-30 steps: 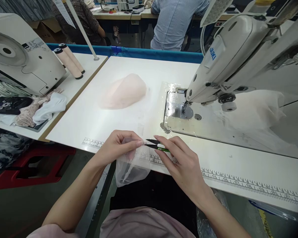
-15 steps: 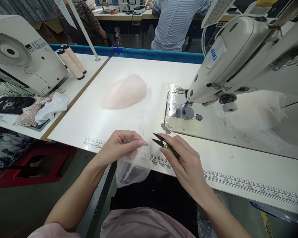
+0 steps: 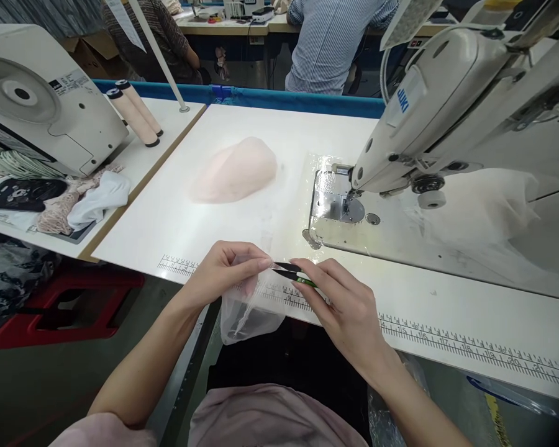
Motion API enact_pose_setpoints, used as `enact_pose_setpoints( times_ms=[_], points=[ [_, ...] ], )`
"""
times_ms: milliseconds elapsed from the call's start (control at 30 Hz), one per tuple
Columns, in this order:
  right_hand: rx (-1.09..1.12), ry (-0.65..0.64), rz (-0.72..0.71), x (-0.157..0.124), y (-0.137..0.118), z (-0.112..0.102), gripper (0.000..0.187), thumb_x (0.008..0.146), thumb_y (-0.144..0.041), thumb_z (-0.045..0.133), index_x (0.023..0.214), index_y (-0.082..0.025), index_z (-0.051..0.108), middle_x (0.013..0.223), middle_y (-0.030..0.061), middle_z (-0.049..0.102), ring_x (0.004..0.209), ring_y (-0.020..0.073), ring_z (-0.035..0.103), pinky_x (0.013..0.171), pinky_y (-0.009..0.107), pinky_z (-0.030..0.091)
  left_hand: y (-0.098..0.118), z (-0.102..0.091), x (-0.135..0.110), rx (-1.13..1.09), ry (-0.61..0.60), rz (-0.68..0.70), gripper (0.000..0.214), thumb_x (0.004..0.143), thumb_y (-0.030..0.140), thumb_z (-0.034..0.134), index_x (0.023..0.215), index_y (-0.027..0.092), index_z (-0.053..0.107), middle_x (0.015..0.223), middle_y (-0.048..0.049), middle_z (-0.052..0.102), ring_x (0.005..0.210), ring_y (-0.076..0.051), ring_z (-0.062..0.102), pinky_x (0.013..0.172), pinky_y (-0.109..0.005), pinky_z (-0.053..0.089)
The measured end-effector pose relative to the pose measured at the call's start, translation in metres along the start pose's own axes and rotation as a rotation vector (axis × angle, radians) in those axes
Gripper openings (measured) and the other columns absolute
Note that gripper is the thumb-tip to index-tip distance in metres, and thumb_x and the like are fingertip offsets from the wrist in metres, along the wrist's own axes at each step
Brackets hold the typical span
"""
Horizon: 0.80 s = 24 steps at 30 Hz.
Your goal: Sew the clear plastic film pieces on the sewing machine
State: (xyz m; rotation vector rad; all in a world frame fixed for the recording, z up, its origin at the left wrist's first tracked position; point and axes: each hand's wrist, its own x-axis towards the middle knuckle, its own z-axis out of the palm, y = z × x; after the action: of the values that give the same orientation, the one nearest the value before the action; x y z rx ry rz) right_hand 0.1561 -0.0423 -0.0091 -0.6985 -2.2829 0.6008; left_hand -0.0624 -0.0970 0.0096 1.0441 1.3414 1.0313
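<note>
Between the thumb and fingers of my left hand [image 3: 228, 270] is pinched a piece of sheer white fabric [image 3: 251, 316], which hangs down over the table's front edge. A pale seam line runs through the cloth. My right hand [image 3: 342, 298] grips small thread snips [image 3: 302, 276] with black blades and a green body. The blade tips point left and meet the fabric's edge right by my left fingertips. Whether a thread lies between the blades is too small to tell.
A sewing machine [image 3: 423, 112] stands on the right, with sheer fabric [image 3: 484, 208] behind its needle. A pale pink sheer piece [image 3: 237, 171] lies on the white table [image 3: 177, 217]. Left are another machine [image 3: 41, 99], thread cones [image 3: 135, 118] and a red stool [image 3: 97, 304]. Two people sit beyond.
The snips have moved left to the fabric edge at my left fingertips, and their blades have closed closer together. My left hand keeps its pinch on the fabric.
</note>
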Motion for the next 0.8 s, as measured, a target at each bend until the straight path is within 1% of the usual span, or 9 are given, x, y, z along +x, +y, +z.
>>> enact_pose_setpoints(
  times_ms=[100,200,367,467,633,800],
  points=[
    [-0.011,0.0,-0.003,0.0015,-0.0005,-0.0001,0.031,0.097,-0.021,0.052,0.127,-0.021,0.057,0.085,0.0031,0.06,0.072,0.0126,0.056,0.061,0.025,0.043,-0.0008,-0.0005,-0.0006,-0.013,-0.014,0.007,0.022,0.086,0.04,0.068,0.082,0.019,0.073,0.052,0.0018,0.061,0.052,-0.011,0.055,0.062,-0.023,0.046],
    [-0.022,0.01,0.002,0.0028,-0.0011,0.0001,0.03,0.097,-0.022,0.052,0.127,-0.021,0.057,0.084,0.0029,0.06,0.072,0.0128,0.058,0.061,0.025,0.044,-0.0005,-0.0002,-0.0013,-0.026,-0.02,0.009,0.024,0.087,0.041,0.067,0.082,0.018,0.072,0.05,0.0019,0.06,0.05,-0.011,0.055,0.06,-0.023,0.046],
    [-0.093,0.039,-0.026,0.0032,-0.0011,0.0022,0.028,0.098,-0.023,0.051,0.125,-0.02,0.058,0.082,0.0027,0.06,0.07,0.0123,0.057,0.06,0.024,0.043,0.0017,0.0026,-0.0008,-0.025,-0.025,0.041,0.026,0.089,0.04,0.064,0.082,0.018,0.074,0.05,0.0022,0.06,0.048,-0.01,0.054,0.058,-0.022,0.044],
    [-0.128,0.045,-0.04,0.0028,-0.0008,0.0037,0.028,0.097,-0.021,0.052,0.125,-0.019,0.058,0.083,0.0031,0.06,0.072,0.0122,0.057,0.06,0.023,0.042,0.0025,0.0039,0.0,-0.019,-0.024,0.04,0.026,0.09,0.04,0.063,0.082,0.018,0.074,0.051,0.0021,0.061,0.05,-0.01,0.054,0.06,-0.022,0.044],
    [-0.18,0.06,-0.072,0.0016,-0.0007,0.0048,0.028,0.097,-0.02,0.051,0.124,-0.017,0.058,0.08,0.0027,0.06,0.068,0.0113,0.055,0.057,0.023,0.04,0.0028,0.0041,0.0004,0.0,-0.029,0.034,0.028,0.09,0.04,0.063,0.076,0.018,0.072,0.053,0.0012,0.062,0.054,-0.01,0.055,0.062,-0.022,0.044],
    [-0.193,0.071,-0.083,0.0011,-0.001,0.0039,0.026,0.098,-0.02,0.05,0.121,-0.017,0.059,0.078,0.0023,0.06,0.067,0.0111,0.055,0.056,0.023,0.039,0.0025,0.0038,0.0004,0.026,-0.021,0.035,0.029,0.089,0.042,0.063,0.078,0.017,0.073,0.052,0.0004,0.062,0.054,-0.012,0.055,0.06,-0.024,0.045]
  ],
)
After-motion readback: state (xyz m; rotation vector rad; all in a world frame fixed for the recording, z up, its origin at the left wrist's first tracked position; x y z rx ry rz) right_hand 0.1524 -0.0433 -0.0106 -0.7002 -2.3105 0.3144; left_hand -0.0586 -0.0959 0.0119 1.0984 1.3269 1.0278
